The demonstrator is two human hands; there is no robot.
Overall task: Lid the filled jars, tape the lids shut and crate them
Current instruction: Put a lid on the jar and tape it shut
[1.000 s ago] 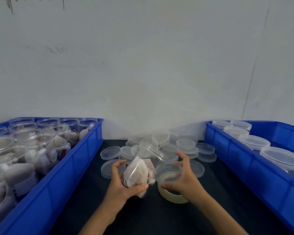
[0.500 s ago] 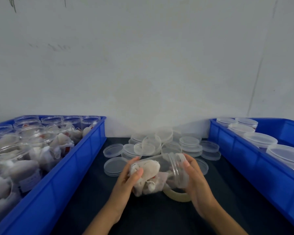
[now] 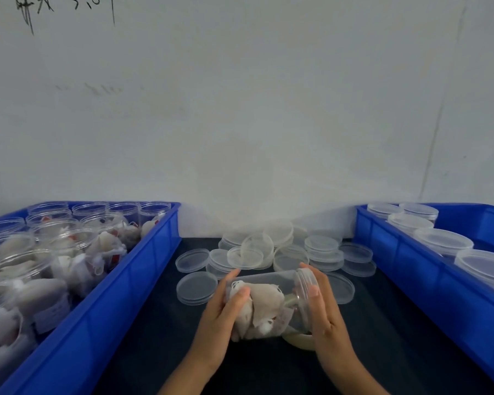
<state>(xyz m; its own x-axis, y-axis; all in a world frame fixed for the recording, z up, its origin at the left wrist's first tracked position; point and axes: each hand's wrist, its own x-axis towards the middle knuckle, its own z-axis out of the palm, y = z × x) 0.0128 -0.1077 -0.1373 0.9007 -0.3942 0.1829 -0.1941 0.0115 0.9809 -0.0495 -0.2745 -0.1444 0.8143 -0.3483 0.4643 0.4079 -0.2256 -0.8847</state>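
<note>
2 hands (image 3: pixel 271 306) held 1 filled jar (image 3: pixel 264 305) sideways above the bench (image 3: pixel 160 323), left gripping its base, right palm flat on the lid (image 3: pixel 305 295), likely seating it.

The jar (image 3: pixel 271 303), tilted with its mouth up and away a second ago, now lies on its side between both hands, mouth to the right. The left hand (image 3: pixel 226 317), which gripped it from below, now cups its base end. The right hand (image 3: pixel 321 312), earlier resting on the tape roll (image 3: pixel 300 342), now presses a lid (image 3: pixel 305 295) against the mouth. The roll is now mostly hidden behind jar and hand.
</note>
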